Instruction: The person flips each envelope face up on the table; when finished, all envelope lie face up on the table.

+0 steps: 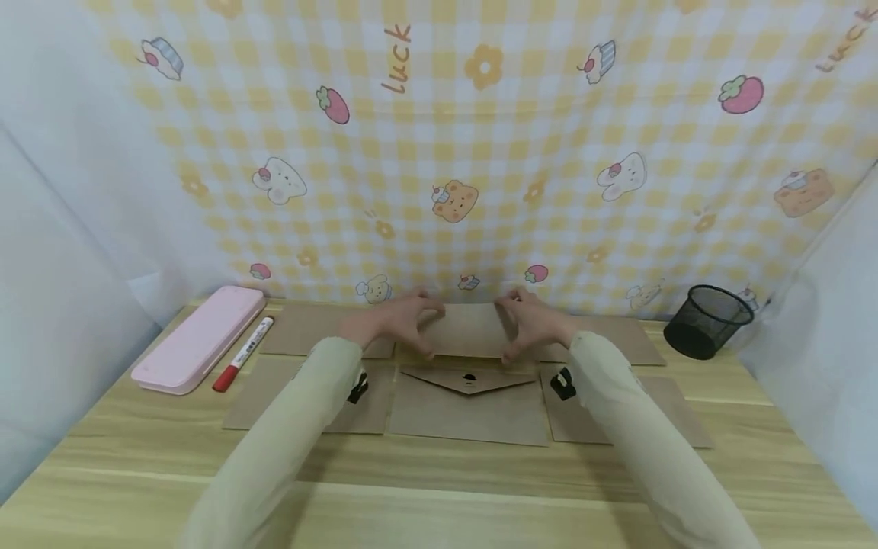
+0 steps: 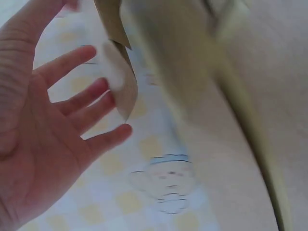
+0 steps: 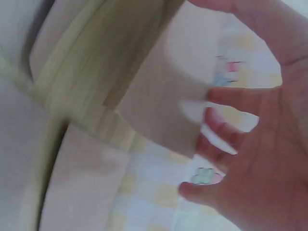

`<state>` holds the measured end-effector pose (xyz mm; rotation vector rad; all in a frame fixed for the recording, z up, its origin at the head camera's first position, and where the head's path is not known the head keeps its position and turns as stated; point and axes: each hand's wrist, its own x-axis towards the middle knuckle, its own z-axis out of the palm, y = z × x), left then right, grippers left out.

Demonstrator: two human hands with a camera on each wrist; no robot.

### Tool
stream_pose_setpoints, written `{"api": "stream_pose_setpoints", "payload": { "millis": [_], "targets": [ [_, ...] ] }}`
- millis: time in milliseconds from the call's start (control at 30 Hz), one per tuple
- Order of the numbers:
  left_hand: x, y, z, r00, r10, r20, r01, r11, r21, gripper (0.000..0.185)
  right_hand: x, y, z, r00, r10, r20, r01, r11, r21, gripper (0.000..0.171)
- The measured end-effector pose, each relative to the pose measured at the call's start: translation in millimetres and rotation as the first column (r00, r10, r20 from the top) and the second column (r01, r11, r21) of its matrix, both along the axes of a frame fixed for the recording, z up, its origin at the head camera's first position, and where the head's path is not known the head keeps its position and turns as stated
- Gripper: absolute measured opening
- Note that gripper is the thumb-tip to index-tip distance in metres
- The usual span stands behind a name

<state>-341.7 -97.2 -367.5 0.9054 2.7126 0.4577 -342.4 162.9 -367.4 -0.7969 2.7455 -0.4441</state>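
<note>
Both hands hold one brown paper envelope (image 1: 469,329) at the far middle of the wooden table (image 1: 439,488). My left hand (image 1: 405,316) takes its left edge and my right hand (image 1: 531,320) its right edge, thumbs near, fingers on the far side. In the left wrist view the envelope's corner (image 2: 122,91) touches the spread fingers of the left hand (image 2: 96,72). The right wrist view shows the envelope (image 3: 168,101) against the fingertips of the right hand (image 3: 231,120), thumb above it. Just in front lies another brown envelope (image 1: 469,404) with its pointed flap open.
Several more brown envelopes lie flat around the hands, left (image 1: 302,332) and right (image 1: 617,412). A pink pencil case (image 1: 199,339) and a red marker (image 1: 243,354) sit at the far left. A black mesh cup (image 1: 706,320) stands at the far right. A checked cloth backdrop (image 1: 480,152) hangs behind.
</note>
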Motion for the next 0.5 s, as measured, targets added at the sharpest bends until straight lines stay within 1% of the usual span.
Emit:
{"api": "stream_pose_setpoints", "payload": {
  "millis": [100, 200, 267, 333, 433, 500],
  "targets": [
    [17.4, 0.6, 12.5, 1.0, -0.013, -0.015, 0.013, 1.0, 0.023, 0.084, 22.3, 9.6, 7.5, 0.999, 0.022, -0.025, -0.023, 0.999, -0.036, 0.101],
    [37.9, 2.5, 17.9, 0.999, -0.014, -0.053, 0.016, 0.999, 0.031, 0.091, 46.7, 17.3, 10.2, 0.995, 0.02, -0.094, -0.027, 0.997, -0.075, 0.101],
    [50.7, 4.3, 18.0, 0.995, -0.03, -0.096, 0.034, 0.999, 0.037, 0.095, 61.9, 21.7, 8.7, 0.989, 0.014, -0.146, -0.031, 0.993, -0.114, 0.101],
    [62.5, 5.2, 16.2, 0.993, -0.041, -0.108, 0.049, 0.997, 0.067, 0.101, 75.8, 24.8, 4.7, 0.984, 0.005, -0.18, -0.032, 0.988, -0.149, 0.101],
    [76.5, 3.5, 13.3, 0.995, -0.058, -0.084, 0.069, 0.989, 0.133, 0.106, 94.0, 27.1, -3.4, 0.981, 0.003, -0.196, -0.038, 0.984, -0.175, 0.101],
    [82.6, 0.1, 12.8, 0.997, -0.049, -0.062, 0.059, 0.984, 0.168, 0.108, 103.9, 28.6, -6.2, 0.981, -0.01, -0.196, -0.031, 0.978, -0.205, 0.1]
  ]
}}
